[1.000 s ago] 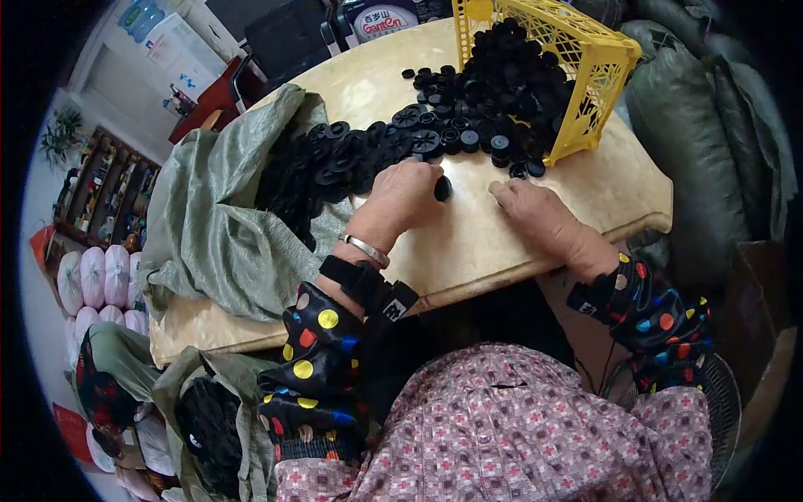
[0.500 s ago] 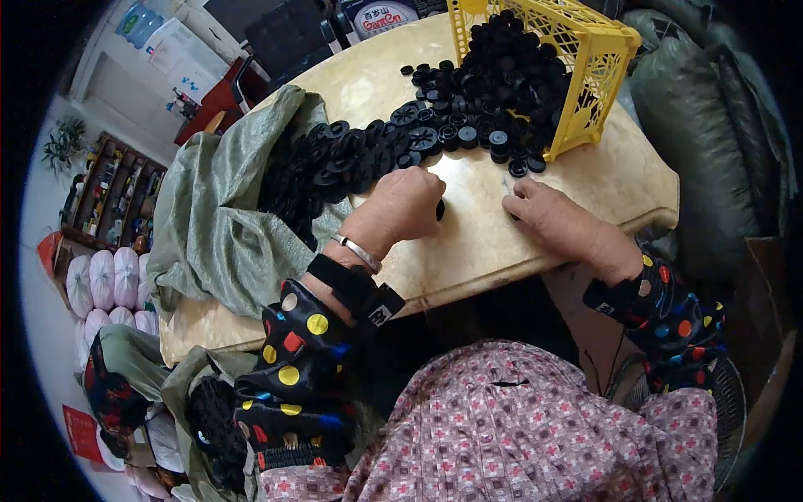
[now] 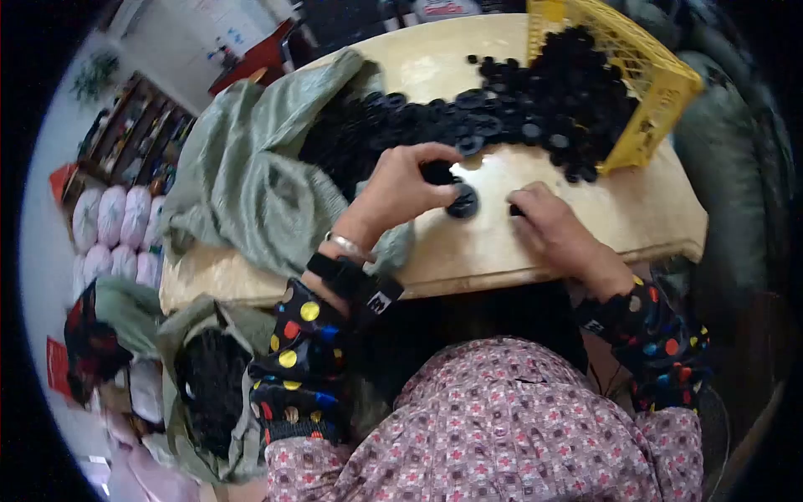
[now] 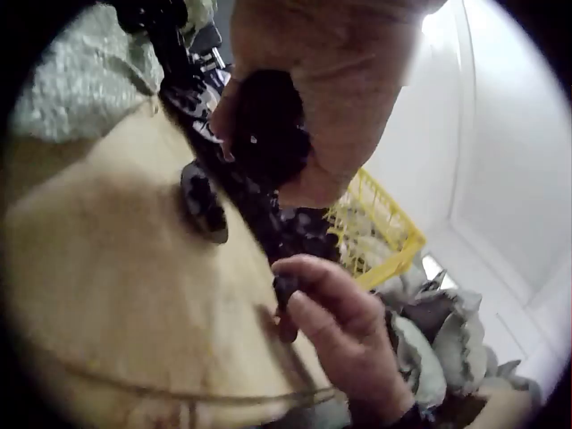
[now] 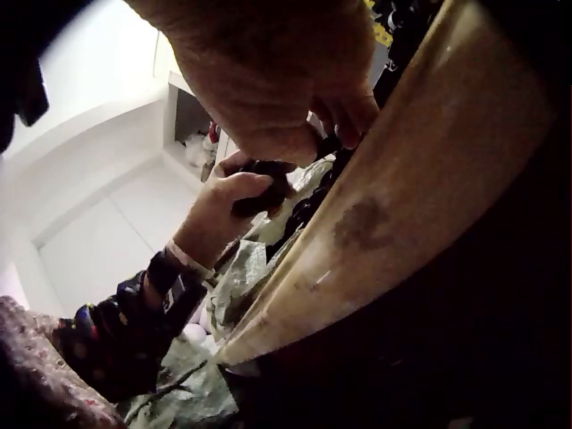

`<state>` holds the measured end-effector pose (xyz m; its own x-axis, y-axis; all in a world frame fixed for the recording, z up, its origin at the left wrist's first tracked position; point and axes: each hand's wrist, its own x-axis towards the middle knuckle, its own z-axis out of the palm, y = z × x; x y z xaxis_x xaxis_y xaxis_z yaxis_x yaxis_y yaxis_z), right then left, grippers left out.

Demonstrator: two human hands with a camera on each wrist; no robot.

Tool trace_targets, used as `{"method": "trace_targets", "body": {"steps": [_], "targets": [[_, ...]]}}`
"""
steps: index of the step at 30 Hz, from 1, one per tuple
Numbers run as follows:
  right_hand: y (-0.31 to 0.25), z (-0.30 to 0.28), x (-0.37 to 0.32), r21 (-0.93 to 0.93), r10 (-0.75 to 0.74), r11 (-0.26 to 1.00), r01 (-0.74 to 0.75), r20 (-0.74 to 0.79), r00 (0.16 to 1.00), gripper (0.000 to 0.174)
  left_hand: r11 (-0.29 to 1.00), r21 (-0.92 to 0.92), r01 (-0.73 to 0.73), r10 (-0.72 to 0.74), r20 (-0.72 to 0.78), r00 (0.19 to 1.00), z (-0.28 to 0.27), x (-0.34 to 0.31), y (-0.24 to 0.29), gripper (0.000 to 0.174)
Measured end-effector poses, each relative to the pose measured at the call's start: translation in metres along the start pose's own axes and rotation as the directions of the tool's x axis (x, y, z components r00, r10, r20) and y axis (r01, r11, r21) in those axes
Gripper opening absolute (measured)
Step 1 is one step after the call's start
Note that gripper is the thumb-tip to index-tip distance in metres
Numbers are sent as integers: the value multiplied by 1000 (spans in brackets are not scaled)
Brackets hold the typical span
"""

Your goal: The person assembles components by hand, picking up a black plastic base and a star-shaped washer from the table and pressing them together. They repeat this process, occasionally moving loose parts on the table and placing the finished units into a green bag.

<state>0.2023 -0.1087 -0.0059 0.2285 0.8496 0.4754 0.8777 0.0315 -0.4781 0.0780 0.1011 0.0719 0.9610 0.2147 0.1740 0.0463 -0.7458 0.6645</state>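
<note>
In the head view my left hand (image 3: 400, 186) is over the table, thumb and fingers spread round dark round plastic parts. The left wrist view shows that dark bundle (image 4: 268, 130) in its palm. Just off the thumb is a black spoked disc (image 3: 462, 201), which looks tilted in the left wrist view. My right hand (image 3: 554, 226) is to the right, low over the table, pinching a small black cap (image 4: 286, 290) between thumb and forefinger. Beyond both hands lie a heap of black discs (image 3: 368, 125) and a pile of small black caps (image 3: 577, 92).
A yellow crate (image 3: 661, 117) lies on its side at the table's right, caps spilling from it. A green woven sack (image 3: 251, 167) covers the left side of the table (image 3: 493, 251). Another open sack (image 3: 213, 385) with black parts stands below left. Full sacks (image 3: 723, 167) stand at right.
The left thumb has moved away from the fingers, and a black disc now shows beside it. My right hand has drawn back from the pile's edge with a small black cap. The head view has shifted.
</note>
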Motion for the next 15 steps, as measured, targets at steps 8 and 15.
{"method": "trace_targets", "body": {"steps": [8,15], "targets": [[-14,-3,-1,-5,57,998,-57,-1,998,25,945,264,195,-179,-83,980,-136,-135,36,35],[-4,6,-7,-21,34,999,-35,-78,996,29,594,256,763,-645,-416,641,-182,-309,16,43]]}}
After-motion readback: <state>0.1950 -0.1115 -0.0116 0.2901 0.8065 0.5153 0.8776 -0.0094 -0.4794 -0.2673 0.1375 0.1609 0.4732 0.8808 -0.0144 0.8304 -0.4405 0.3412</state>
